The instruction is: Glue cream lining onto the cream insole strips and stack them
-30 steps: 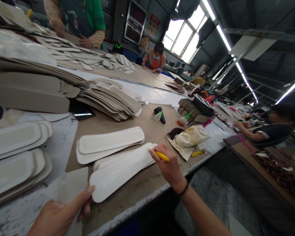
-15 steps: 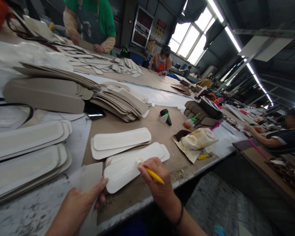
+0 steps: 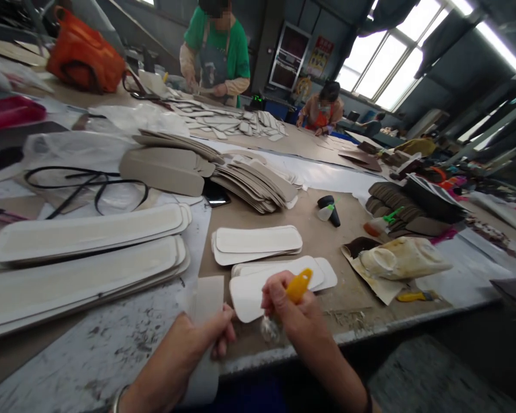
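My right hand is closed around a brush with a yellow handle. Its pale, blurred bristles point down over the near edge of a white rounded panel. That panel lies on top of similar pieces. My left hand has thumb and fingers drawn together beside the panel's left end; what they grip, if anything, is hidden. A pale grey strip runs beneath this hand towards the table's front edge. Just behind lies another small stack of white panels.
Long cream panels are stacked on the left, with grey pieces behind. A crusted pale container and another yellow-handled brush lie right. Small bottles stand beyond. A person in green works across the table.
The brush has moved off the panel's face to its near edge, its handle now tilted upward. My left hand has drawn slightly away from the panel's corner. The view has swung left.
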A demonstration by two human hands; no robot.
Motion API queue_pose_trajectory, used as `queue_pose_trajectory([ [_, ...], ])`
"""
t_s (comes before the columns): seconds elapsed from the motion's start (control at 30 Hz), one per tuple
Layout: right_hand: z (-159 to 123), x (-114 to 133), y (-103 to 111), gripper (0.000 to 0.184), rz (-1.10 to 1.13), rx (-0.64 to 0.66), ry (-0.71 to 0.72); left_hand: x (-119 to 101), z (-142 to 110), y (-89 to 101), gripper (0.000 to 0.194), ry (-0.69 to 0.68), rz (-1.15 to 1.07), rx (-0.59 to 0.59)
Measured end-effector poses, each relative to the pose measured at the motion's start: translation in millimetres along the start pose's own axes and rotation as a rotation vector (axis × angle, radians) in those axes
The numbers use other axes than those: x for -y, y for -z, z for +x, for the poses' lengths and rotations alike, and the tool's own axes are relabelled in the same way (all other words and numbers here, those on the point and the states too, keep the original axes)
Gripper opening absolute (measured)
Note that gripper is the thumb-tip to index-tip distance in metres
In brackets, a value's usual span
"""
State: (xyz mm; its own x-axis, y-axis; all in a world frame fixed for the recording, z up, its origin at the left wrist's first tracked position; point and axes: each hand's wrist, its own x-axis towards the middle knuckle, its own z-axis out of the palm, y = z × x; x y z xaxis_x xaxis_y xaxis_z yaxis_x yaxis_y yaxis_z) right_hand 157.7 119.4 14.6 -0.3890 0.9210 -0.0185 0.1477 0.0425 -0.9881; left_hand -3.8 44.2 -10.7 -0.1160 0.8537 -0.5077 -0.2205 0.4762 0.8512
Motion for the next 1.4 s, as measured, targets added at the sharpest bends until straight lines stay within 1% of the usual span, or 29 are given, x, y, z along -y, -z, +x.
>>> queue_pose_trajectory([
  [0.07, -0.2, 2.2, -16.4, 0.036, 0.091, 0.187, -0.121, -3.5, -5.7, -1.7, 0.041, 0.005, -0.01, 0.076],
  [0.1, 0.5, 1.9, -23.4, 0.036, 0.149, 0.265, -0.185, -5.3, -7.5, -2.4, 0.04, -0.001, -0.006, 0.084],
  [0.13, 1.7, 0.8, -28.9, 0.037, 0.199, 0.315, -0.238, -6.7, -8.6, -2.9, 0.04, -0.011, -0.003, 0.079],
  [0.17, 3.3, -0.9, -32.6, 0.037, 0.224, 0.33, -0.27, -7.9, -9.1, -3.4, 0.038, -0.018, -0.01, 0.069],
  [0.23, 7.2, -5.1, -34.6, 0.034, 0.151, 0.27, -0.26, -9.5, -8.1, -4.5, 0.037, -0.02, -0.043, 0.043],
  [0.3, 11.0, -9.0, -32.0, 0.029, -0.01, 0.173, -0.172, -11.1, -4.8, -6.5, 0.035, -0.023, -0.075, 0.019],
  [0.37, 14.3, -11.7, -27.1, 0.03, -0.124, 0.103, -0.07, -13.1, 0.6, -9.2, 0.034, -0.039, -0.078, 0.0],
  [0.47, 16.5, -12.8, -17.4, 0.037, -0.167, 0.066, 0.029, -14.7, 10.7, -11.6, 0.034, -0.049, -0.073, -0.061],
  [0.6, 11.5, -11.2, -2.1, 0.037, -0.204, 0.026, 0.064, -11.7, 16.9, -10.0, 0.035, -0.048, -0.063, -0.197],
  [0.63, 9.3, -10.9, 0.2, 0.036, -0.215, 0.028, 0.052, -10.7, 15.8, -9.8, 0.035, -0.046, -0.053, -0.205],
  [0.67, 7.1, -10.9, 0.9, 0.034, -0.225, 0.037, 0.031, -9.9, 13.7, -10.2, 0.035, -0.044, -0.04, -0.188],
  [0.73, 3.4, -11.7, -2.8, 0.028, -0.2, 0.077, -0.049, -9.2, 7.5, -13.3, 0.033, -0.03, -0.02, -0.094],
  [0.8, 1.4, -13.1, -11.7, 0.023, -0.056, 0.163, -0.181, -9.7, 0.9, -18.7, 0.025, 0.0, -0.019, 0.019],
  [0.83, 0.9, -13.6, -16.6, 0.025, 0.045, 0.207, -0.252, -10.1, -1.8, -21.4, 0.021, 0.016, -0.022, 0.059],
  [0.9, 0.6, -14.0, -24.3, 0.03, 0.205, 0.273, -0.35, -10.1, -5.4, -25.1, 0.018, 0.039, -0.027, 0.094],
  [0.93, 0.5, -13.9, -26.2, 0.032, 0.235, 0.28, -0.365, -9.4, -6.4, -25.7, 0.018, 0.04, -0.03, 0.101],
  [0.97, 0.3, -13.6, -26.7, 0.033, 0.228, 0.272, -0.359, -8.1, -6.9, -25.3, 0.02, 0.035, -0.033, 0.105],
  [1.03, -0.7, -13.1, -24.1, 0.03, 0.142, 0.242, -0.304, -4.3, -7.5, -22.4, 0.025, 0.022, -0.063, 0.106],
  [1.13, -2.4, -13.7, -17.9, 0.027, -0.08, 0.13, -0.154, 0.7, -9.1, -18.0, 0.035, 0.067, -0.176, 0.08],
  [1.2, -2.9, -15.3, -16.3, 0.029, -0.16, 0.048, -0.09, 0.1, -10.8, -18.4, 0.044, 0.1, -0.261, 0.03],
  [1.23, -3.1, -16.5, -16.7, 0.03, -0.146, 0.032, -0.098, -1.5, -11.6, -20.0, 0.045, 0.098, -0.294, 0.006],
  [1.27, -3.3, -17.9, -17.9, 0.031, -0.092, 0.041, -0.137, -3.7, -12.2, -22.5, 0.046, 0.085, -0.321, -0.013],
  [1.37, -5.4, -23.7, -23.3, 0.041, 0.154, 0.129, -0.316, -8.1, -12.0, -32.7, 0.046, 0.051, -0.397, -0.041],
  [1.4, -6.7, -25.8, -24.4, 0.045, 0.213, 0.136, -0.345, -7.2, -11.4, -36.1, 0.045, 0.051, -0.424, -0.054],
])
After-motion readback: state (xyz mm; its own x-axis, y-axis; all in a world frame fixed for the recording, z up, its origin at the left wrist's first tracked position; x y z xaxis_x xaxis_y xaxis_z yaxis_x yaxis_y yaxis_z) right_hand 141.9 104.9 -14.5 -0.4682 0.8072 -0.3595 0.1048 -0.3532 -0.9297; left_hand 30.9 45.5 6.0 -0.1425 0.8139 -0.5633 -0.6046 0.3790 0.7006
